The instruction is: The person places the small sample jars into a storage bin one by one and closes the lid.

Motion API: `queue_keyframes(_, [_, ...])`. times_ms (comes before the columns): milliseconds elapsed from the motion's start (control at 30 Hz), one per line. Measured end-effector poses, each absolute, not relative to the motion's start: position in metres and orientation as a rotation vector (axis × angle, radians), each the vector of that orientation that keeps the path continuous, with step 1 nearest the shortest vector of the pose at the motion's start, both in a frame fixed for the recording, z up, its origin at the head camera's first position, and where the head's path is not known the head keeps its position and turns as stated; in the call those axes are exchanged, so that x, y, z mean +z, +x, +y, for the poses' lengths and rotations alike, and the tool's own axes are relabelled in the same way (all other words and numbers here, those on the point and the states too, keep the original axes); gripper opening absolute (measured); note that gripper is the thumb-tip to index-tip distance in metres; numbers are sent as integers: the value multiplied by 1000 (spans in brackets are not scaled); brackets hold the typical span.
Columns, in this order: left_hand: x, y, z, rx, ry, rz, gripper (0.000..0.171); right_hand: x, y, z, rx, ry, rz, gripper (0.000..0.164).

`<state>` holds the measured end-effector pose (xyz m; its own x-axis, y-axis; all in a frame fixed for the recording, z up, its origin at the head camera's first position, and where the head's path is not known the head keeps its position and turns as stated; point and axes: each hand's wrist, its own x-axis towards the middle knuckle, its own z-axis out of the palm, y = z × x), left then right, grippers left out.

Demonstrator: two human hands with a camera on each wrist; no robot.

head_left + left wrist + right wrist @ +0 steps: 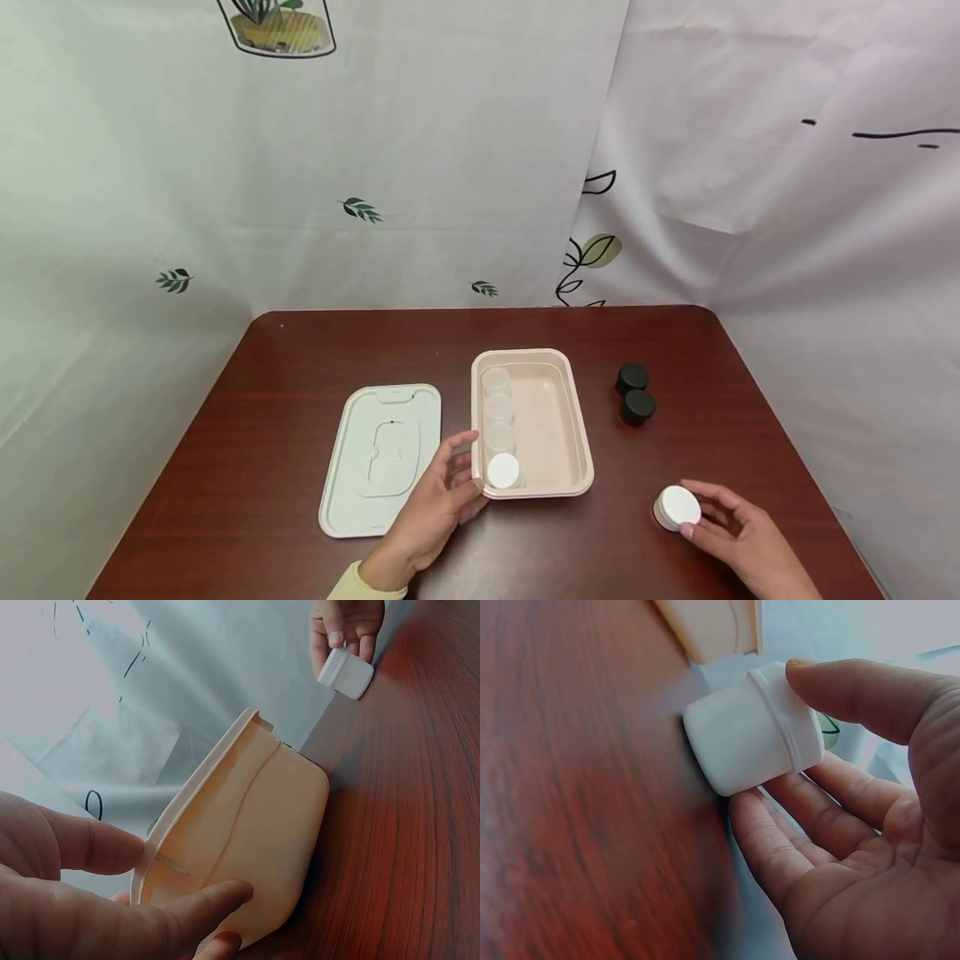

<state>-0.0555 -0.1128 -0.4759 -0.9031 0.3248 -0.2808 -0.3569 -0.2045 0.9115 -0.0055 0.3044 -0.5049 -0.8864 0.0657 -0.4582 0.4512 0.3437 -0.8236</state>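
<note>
A bin (551,442) is held by its left rim, near the front corner, in the left hand (431,508), whose fingers and thumb are set against the edge; in the left wrist view one digit is seen on the rim and another along the outer wall. A white jar (678,507) is gripped by the right hand (738,533), to the right of the bin and well apart from it, the thumb being placed at the cap and the fingers at the far side and underneath. Whether the jar's base is touching the worktop (570,554) cannot be told. Along the bin's left wall a single row is formed by three frosted pots (498,408) and, nearest the person, one white-topped pot (503,471); the right part of the bin's floor is left bare. A pale lid (393,458) is laid flat to the left of the bin, just beside it, with its lower right corner partly covered by the left hand. Two black jars (637,407) are set close together to the right of the bin, one behind the other. The worktop is backed by a white curtain (450,125), on which leaves and a potted plant are printed.
</note>
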Motion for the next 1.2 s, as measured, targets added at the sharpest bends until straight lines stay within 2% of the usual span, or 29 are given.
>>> queue_keyframes(300, [-475, -55, -114, 2146, -21, 1629, 69, -494, -13, 299, -1523, 421, 2307, 75])
queue_keyframes(633, [-475, -54, -115, 2148, -18, 1629, 70, -478, -26, 282, -1722, 89, 2445, 56])
queue_keyframes(1200, [-477, -55, -115, 2153, 0, 1627, 70, -442, -67, 247, -1715, -268, 2683, 46])
